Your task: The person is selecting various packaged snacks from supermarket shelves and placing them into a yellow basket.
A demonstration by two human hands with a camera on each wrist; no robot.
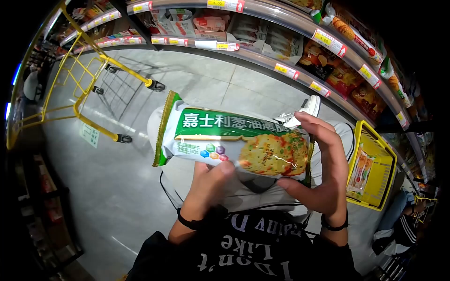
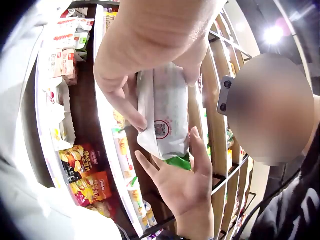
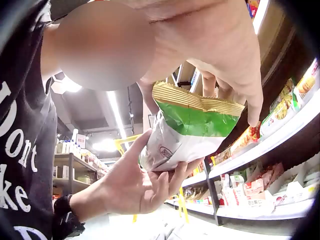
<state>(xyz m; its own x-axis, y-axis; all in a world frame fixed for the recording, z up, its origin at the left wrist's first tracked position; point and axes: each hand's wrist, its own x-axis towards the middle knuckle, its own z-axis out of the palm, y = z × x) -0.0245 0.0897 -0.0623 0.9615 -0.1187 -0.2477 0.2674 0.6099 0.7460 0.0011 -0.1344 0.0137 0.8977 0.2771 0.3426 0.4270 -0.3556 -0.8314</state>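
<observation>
A green and white biscuit packet (image 1: 211, 136), with a biscuit picture on its front, is held up before the person's lap. The left hand (image 1: 211, 185) grips it from below, thumb on the front face and fingers behind. Its white back, with a small code (image 2: 160, 129), shows in the left wrist view. Around the packet's right end the right hand (image 1: 326, 164) stands spread, thumb by the lower edge and fingers by the upper corner. The right wrist view shows the gold crimped end (image 3: 195, 97) between that hand's thumb and fingers.
A yellow basket (image 1: 373, 164) containing a snack pack (image 1: 362, 169) stands on the right. At the left is a yellow wheeled cart (image 1: 77, 84). Stocked shelves (image 1: 262, 56) with price tags curve along the front and right. Another person (image 1: 398, 229) is at the lower right.
</observation>
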